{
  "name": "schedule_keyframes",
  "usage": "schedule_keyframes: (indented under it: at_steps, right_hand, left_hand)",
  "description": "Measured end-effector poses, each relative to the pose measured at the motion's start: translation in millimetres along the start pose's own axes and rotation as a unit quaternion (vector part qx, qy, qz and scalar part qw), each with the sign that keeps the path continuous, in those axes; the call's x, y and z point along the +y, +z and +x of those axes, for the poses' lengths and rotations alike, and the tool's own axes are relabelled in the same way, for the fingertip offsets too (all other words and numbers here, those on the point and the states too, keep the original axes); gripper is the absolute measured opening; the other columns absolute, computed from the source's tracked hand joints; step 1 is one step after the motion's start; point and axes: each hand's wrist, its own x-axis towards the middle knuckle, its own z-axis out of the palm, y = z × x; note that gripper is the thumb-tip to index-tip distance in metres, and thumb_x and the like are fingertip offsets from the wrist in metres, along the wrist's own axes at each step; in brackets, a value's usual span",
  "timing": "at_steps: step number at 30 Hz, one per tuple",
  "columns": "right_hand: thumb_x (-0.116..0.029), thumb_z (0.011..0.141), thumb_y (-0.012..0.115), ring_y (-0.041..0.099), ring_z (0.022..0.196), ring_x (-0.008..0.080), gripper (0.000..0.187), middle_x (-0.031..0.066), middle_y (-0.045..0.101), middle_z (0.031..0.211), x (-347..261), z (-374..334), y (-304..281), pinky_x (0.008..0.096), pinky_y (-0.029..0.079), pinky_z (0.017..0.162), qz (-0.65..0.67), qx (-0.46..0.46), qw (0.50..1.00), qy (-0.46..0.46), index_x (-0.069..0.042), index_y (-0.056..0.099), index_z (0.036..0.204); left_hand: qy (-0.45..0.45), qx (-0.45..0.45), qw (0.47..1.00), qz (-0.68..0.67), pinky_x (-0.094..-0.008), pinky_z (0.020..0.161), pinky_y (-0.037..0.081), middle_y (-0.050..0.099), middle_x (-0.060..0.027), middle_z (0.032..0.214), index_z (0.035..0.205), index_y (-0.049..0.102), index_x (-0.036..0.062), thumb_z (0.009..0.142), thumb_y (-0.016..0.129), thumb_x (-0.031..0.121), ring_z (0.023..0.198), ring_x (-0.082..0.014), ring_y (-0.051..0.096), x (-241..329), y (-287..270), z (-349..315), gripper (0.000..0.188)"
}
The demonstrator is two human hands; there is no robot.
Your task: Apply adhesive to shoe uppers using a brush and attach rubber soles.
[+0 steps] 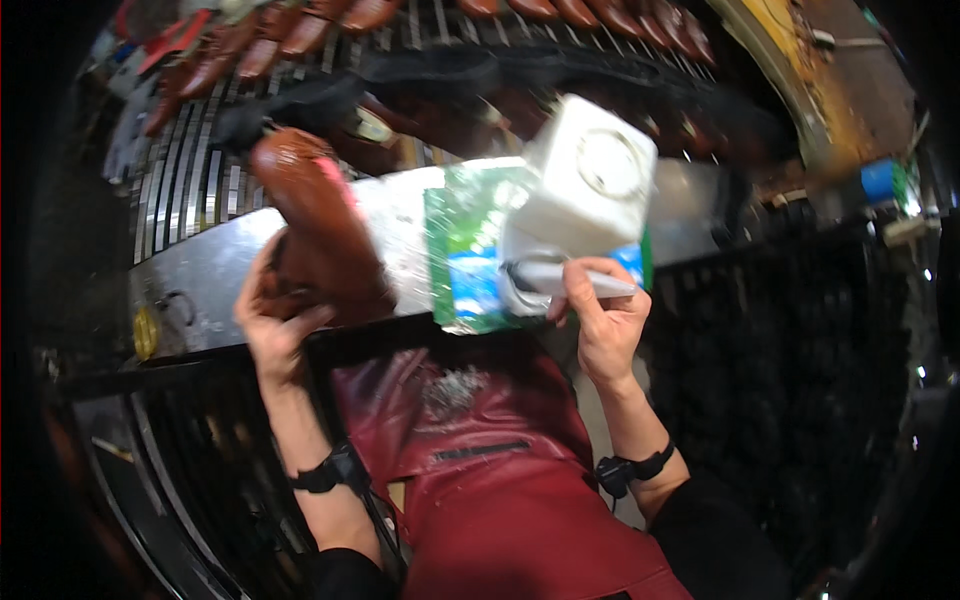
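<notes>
A glossy brown leather shoe (310,200) with a pink strip along one side stands tilted over the metal tabletop. My left hand (275,315) is closed around its near left part. My right hand (610,320) pinches a slim whitish handle (585,283); the kind of tool is blurred. The handle's left end lies over a small pale cup-like container (520,295), where its tip is hard to make out. Just beyond my right hand is a white square-shouldered plastic jug (590,180) with a round top. Beneath these lies a green and blue plastic-looking sheet or packet (470,285).
The metal tabletop (215,285) has a yellow roll (146,332) near its left edge. Beyond it, a slatted rack (190,190) carries several brown shoes (365,14) and dark shoes. A blue item (880,182) sits far right. My red apron (480,460) is close to the table's front edge.
</notes>
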Motion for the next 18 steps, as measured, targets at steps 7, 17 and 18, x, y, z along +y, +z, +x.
schedule_keyframes:
  at_steps: [7,17,18]
  right_hand:
    - [-0.011,0.099,0.077,0.064,0.057,0.0099,0.018,0.0076,0.071,0.083,31.8,-11.2,-3.2,0.0236,0.048,0.048,-0.167,0.044,0.983,-0.061,0.007,0.073,0.103]
    - [-0.02,0.1,0.069,0.067,0.053,0.0217,0.025,0.0169,0.073,0.079,-12.8,10.7,9.2,0.0312,0.05,0.042,0.258,-0.007,0.936,0.239,0.004,0.069,0.096]
    - [-0.021,0.1,0.067,0.066,0.052,0.024,0.024,0.0178,0.073,0.079,-11.0,14.3,15.2,0.0329,0.048,0.041,0.254,-0.031,0.94,0.225,0.002,0.07,0.097]
  left_hand:
    - [-0.081,0.067,0.981,-0.161,-0.0452,0.112,0.05,0.063,-0.0234,0.14,0.15,0.047,-0.0106,0.08,0.09,0.025,0.127,-0.0333,0.065,-36.8,14.3,-103.2,0.089]
    - [-0.165,0.003,0.975,-0.148,-0.0422,0.107,0.054,0.073,-0.0257,0.125,0.133,0.064,-0.014,0.071,0.088,0.01,0.115,-0.0323,0.073,-15.2,30.2,-131.1,0.071]
    - [-0.166,0.006,0.975,-0.144,-0.0422,0.107,0.054,0.073,-0.0257,0.125,0.133,0.064,-0.014,0.071,0.088,0.01,0.115,-0.0323,0.073,-12.1,30.8,-130.6,0.071]
